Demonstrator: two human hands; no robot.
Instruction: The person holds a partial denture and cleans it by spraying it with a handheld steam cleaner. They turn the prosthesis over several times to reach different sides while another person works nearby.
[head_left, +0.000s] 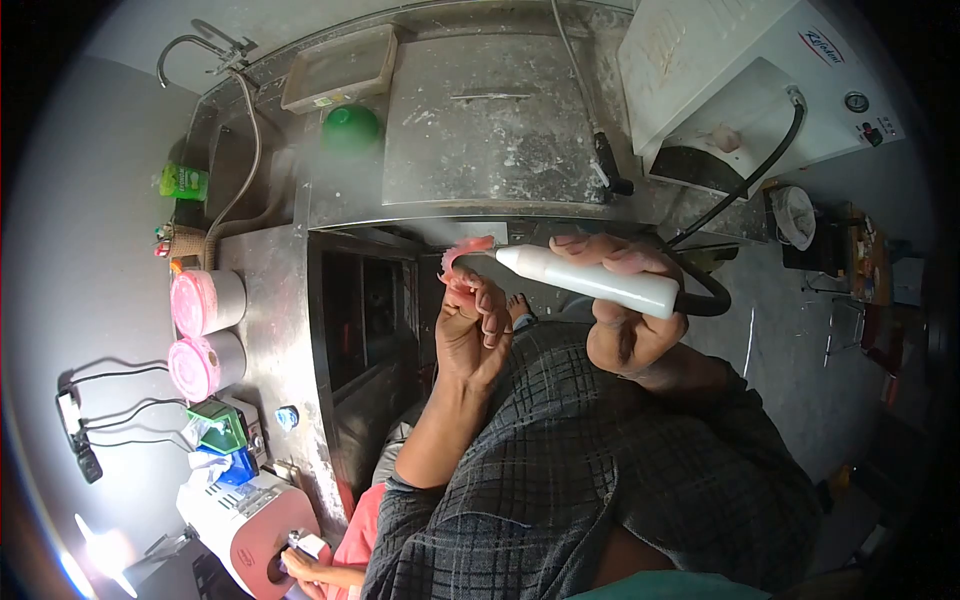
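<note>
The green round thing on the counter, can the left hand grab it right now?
Probably not: the left hand holds the pink piece, so its fingers are busy. With them free, maybe, with a stretch, since nothing seems to block the way to the green round thing.

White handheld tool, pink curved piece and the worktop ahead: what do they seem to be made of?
White handheld tool: probably plastic, smooth and glossy; painted metal is possible.
Pink curved piece: perhaps acrylic or wax, judging by its even pink colour.
Worktop: likely stainless steel, grey with a dull sheen under white smears.
</note>
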